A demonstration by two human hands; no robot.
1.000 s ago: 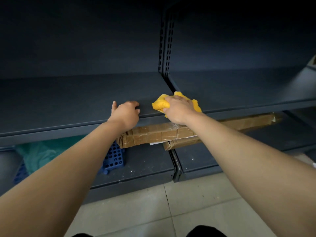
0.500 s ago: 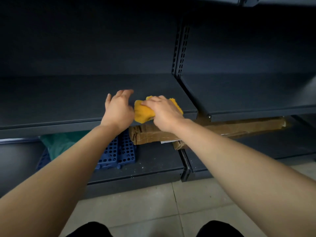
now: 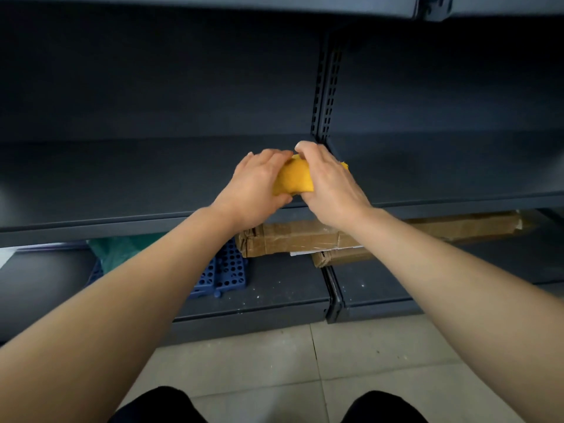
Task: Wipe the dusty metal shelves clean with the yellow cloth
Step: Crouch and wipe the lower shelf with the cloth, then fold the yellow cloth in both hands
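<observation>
The yellow cloth (image 3: 293,179) is bunched into a thick fold over the front part of the dark metal shelf (image 3: 122,178), near the slotted upright. My left hand (image 3: 254,186) grips its left side, thumb under the fold. My right hand (image 3: 329,181) grips its right side, fingers curled over the top. A small yellow corner pokes out beyond my right hand. The neighbouring shelf panel (image 3: 457,169) to the right is bare and dark.
The slotted upright post (image 3: 328,87) divides the two bays. On the bottom shelf (image 3: 274,297) lie taped cardboard boxes (image 3: 293,239), a blue perforated plastic piece (image 3: 225,270) and green fabric (image 3: 122,248). White specks dot the bottom shelf. Tiled floor (image 3: 305,361) lies below.
My left hand left the shelf edge and closed on the cloth's left side. Both hands now hold the cloth bunched between them, closer to the upright than before.
</observation>
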